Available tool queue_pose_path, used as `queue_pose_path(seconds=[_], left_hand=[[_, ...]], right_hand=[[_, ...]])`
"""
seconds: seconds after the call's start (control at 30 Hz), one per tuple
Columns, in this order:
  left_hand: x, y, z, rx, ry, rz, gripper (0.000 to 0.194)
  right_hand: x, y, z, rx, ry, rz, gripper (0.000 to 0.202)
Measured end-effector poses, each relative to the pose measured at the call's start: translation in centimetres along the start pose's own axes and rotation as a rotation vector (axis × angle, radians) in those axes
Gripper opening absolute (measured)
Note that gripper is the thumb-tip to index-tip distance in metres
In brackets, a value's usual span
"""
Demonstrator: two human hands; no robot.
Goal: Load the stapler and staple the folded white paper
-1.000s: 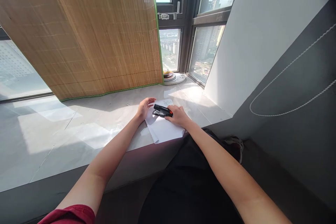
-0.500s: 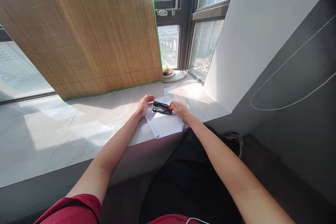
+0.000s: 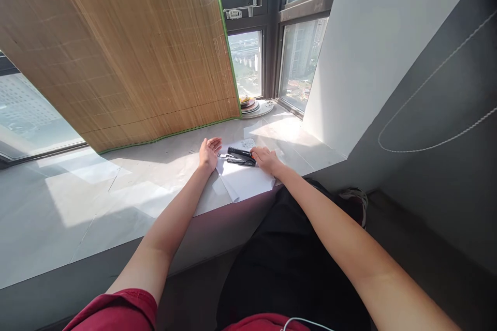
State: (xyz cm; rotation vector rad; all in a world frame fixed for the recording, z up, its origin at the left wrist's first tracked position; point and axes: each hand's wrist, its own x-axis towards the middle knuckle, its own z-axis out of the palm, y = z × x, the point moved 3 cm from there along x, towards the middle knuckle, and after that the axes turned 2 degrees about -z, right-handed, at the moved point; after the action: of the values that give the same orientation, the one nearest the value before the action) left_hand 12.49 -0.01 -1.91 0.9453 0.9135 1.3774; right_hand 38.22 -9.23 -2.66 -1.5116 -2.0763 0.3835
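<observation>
A black stapler (image 3: 241, 161) with an orange part at its rear lies on white paper (image 3: 251, 184) on the sill. Its top arm stands raised, and a metal piece sticks out on the left side. My right hand (image 3: 265, 160) is closed around the stapler's rear end, fingers over the orange part. Just left of the metal piece, my left hand (image 3: 210, 153) rests with its palm turned up and fingers stretched out, holding nothing that I can see. Beyond the stapler a printed patch (image 3: 247, 144) shows on the paper.
The pale tiled sill (image 3: 128, 191) runs along the window, its front edge close to my body. A stack of plates (image 3: 254, 107) stands in the far corner. A bamboo blind (image 3: 155, 62) hangs low on the left; a beaded cord (image 3: 411, 151) dangles at the right.
The stapler has opened: its top arm has parted from the base and the metal piece now juts out leftward. My left hand has moved slightly left, with its palm turned up.
</observation>
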Motion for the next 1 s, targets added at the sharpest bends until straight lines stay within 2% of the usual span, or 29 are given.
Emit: queue_pose_path(seconds=[0.17,0.23,0.27,0.33,0.43,0.53,0.67,0.73,0.8,0.9,1.0], left_hand=[[0.0,0.1,0.0,0.006,0.002,-0.006,0.049],[0.1,0.0,0.1,0.002,0.001,-0.019,0.048],[0.1,0.0,0.1,0.001,0.000,-0.024,0.048],[0.1,0.0,0.1,0.004,0.000,-0.024,0.047],[-0.1,0.3,0.0,0.003,0.001,-0.013,0.045],[-0.8,0.6,0.3,-0.073,-0.012,-0.056,0.040],[-2.1,0.1,1.6,-0.208,-0.115,-0.253,0.040],[-2.7,-0.2,2.2,-0.248,-0.156,-0.330,0.048],[-2.9,-0.4,2.3,-0.272,-0.147,-0.370,0.054],[-2.8,-0.7,2.3,-0.269,-0.111,-0.402,0.053],[-2.6,-0.8,2.3,-0.257,-0.091,-0.422,0.048]], right_hand=[[0.5,-1.0,-0.9,0.051,0.042,-0.025,0.045],[1.0,-2.0,-1.1,0.087,0.036,-0.061,0.035],[1.3,-2.4,-1.1,0.109,0.015,-0.087,0.031],[1.4,-3.2,-0.8,0.133,-0.021,-0.119,0.037],[0.9,-3.6,-0.4,0.118,-0.019,-0.135,0.038],[-0.2,-4.0,-0.5,0.095,0.074,-0.162,0.038],[-0.9,-5.2,-1.5,0.011,0.290,-0.270,0.045],[-0.9,-6.0,-1.7,-0.052,0.333,-0.364,0.046],[-0.7,-6.7,-1.5,-0.097,0.315,-0.454,0.044],[-0.7,-7.4,-0.9,-0.125,0.243,-0.570,0.042],[-1.0,-7.7,-0.6,-0.136,0.206,-0.598,0.042]])
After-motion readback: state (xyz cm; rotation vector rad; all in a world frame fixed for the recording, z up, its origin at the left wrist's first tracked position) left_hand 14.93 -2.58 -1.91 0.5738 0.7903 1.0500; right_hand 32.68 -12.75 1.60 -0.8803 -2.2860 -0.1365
